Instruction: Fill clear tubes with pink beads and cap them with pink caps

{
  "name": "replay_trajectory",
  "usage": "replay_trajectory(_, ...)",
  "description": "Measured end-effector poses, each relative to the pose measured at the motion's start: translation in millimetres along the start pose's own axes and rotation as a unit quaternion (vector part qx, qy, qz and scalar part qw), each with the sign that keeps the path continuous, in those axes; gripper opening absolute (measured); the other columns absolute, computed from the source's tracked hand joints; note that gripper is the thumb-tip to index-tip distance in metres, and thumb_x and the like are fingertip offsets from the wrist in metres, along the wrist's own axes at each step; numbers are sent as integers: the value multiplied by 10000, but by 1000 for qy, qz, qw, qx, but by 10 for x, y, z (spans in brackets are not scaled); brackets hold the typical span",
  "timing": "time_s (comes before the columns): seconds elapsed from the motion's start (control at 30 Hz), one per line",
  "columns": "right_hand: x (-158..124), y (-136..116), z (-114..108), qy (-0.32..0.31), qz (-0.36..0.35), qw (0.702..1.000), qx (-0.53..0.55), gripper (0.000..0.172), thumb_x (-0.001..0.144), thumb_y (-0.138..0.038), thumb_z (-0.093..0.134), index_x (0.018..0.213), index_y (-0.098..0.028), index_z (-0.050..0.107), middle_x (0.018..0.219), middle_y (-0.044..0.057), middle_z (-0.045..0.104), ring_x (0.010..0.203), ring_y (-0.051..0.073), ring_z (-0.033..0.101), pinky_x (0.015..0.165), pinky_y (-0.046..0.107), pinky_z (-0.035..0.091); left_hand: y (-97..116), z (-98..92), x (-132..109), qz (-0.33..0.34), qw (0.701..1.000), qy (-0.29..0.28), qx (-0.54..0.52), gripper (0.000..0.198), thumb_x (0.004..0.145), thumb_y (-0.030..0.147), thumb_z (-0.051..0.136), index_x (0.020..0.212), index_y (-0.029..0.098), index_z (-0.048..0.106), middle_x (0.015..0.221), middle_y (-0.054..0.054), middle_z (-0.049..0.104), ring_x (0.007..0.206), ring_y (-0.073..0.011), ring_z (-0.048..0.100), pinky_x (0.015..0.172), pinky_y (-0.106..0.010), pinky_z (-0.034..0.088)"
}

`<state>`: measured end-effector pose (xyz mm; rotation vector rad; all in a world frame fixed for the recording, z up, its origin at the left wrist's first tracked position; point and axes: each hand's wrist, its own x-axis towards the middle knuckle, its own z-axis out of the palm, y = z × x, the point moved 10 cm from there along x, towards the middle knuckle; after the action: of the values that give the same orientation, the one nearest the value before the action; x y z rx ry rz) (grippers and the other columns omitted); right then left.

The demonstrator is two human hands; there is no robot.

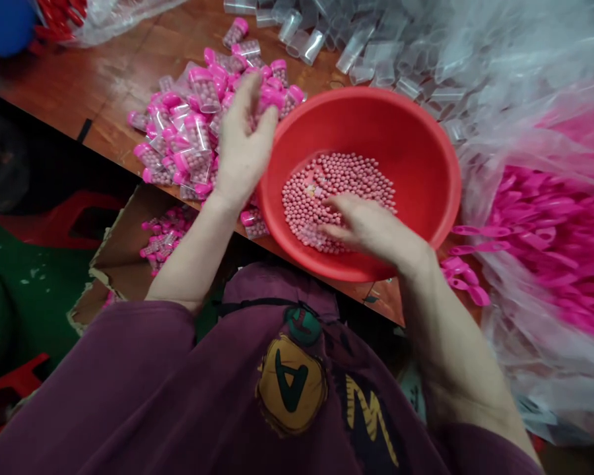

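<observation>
"Where are the beads?"

"In the red bowl, just under the right hand. Its fingers are bent and a bit apart, down at the beads. I can't tell if they've got any."

"And the left hand?"

"It's by the little jars, left of the bowl. Its thumb is spread wide from its finger."

"What's around?"

"A brown table. Clear tubes lie on the far side, pink plastic bits on the right. A box sits low, near left. The floor is green."
</observation>
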<state>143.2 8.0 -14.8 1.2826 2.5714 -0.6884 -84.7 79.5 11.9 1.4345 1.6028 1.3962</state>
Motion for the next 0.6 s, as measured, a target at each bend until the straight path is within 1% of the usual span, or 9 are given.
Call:
replay_trajectory(0.03, 33, -81, 134, -46, -9, 999, -18, 489, 1046, -365, 680, 1448, -87, 685, 1429, 259, 742, 1235, 412, 752, 1045, 521, 591, -33, -198, 85, 24, 996, 53, 71, 625, 987, 114, 766, 1543, 299, 550, 1695, 0, 575, 1648, -176, 401, 1452, -394, 251)
replay_trajectory(0.07, 63, -140, 239, -77, -12, 997, -30, 436, 1046, -330, 663, 1398, -75, 709, 1398, 266, 753, 1186, 404, 765, 1006, 503, 597, -12, -303, 111, 59, 988, 83, 116, 711, 949, 71, 769, 1578, 293, 524, 1746, -23, 522, 1688, -175, 355, 1465, -374, 207)
replay_trajectory(0.1, 91, -170, 312, -93, -10, 995, -38, 375, 1054, -284, 621, 1343, -70, 729, 1348, 267, 771, 1135, 388, 775, 969, 482, 598, 48, -306, 84, 98, 983, 83, 134, 695, 936, 53, 750, 1558, 292, 550, 1718, -50, 548, 1671, -180, 395, 1449, -362, 245)
replay_trajectory(0.13, 117, -166, 338, -92, -4, 995, -40, 324, 1056, -227, 567, 1275, -71, 748, 1283, 257, 792, 1085, 366, 780, 941, 461, 594, 126, -212, 12, 134, 980, 51, 135, 616, 941, 54, 718, 1500, 285, 603, 1645, -74, 608, 1609, -193, 485, 1407, -373, 330)
replay_trajectory(0.2, 138, -82, 251, -43, 5, 999, -2, 333, 1041, -139, 480, 1207, -92, 765, 1180, 217, 818, 1029, 313, 778, 931, 419, 587, 277, 136, -231, 159, 981, -63, 93, 367, 954, 75, 661, 1276, 242, 721, 1381, -92, 745, 1347, -217, 687, 1232, -408, 523)
replay_trajectory(0.3, 16, 178, -80, 94, -2, 980, 177, 378, 1034, -213, 530, 1345, -161, 738, 1133, 129, 828, 953, 258, 764, 886, 394, 613, 283, 602, -609, 8, 983, -182, -12, 255, 929, 74, 658, 1148, 155, 762, 1221, -96, 814, 1025, -180, 758, 1049, -382, 606)
replay_trajectory(0.4, -168, 374, -188, 153, -35, 918, 364, 479, 1053, -371, 563, 1500, -222, 650, 1100, 76, 833, 871, 235, 774, 830, 409, 663, 221, 973, -932, -181, 939, -234, -177, 286, 890, 123, 791, 1174, 112, 762, 1188, -122, 835, 984, -174, 768, 983, -345, 617)
replay_trajectory(0.5, -286, 487, -171, 233, -12, 898, 373, 558, 1043, -413, 573, 1556, -196, 611, 1171, 114, 853, 916, 259, 813, 877, 463, 698, 136, 1206, -1106, -312, 872, -182, -329, 335, 848, 189, 911, 1131, 107, 753, 1109, -111, 833, 899, -162, 765, 928, -355, 618)
replay_trajectory(0.6, -376, 494, -172, 329, 46, 904, 270, 542, 1026, -374, 584, 1520, -169, 670, 1232, 153, 861, 996, 297, 834, 921, 484, 702, 133, 1411, -1203, -345, 832, -146, -408, 331, 775, 189, 983, 1031, 115, 786, 1005, -72, 831, 912, -152, 760, 1012, -359, 593)
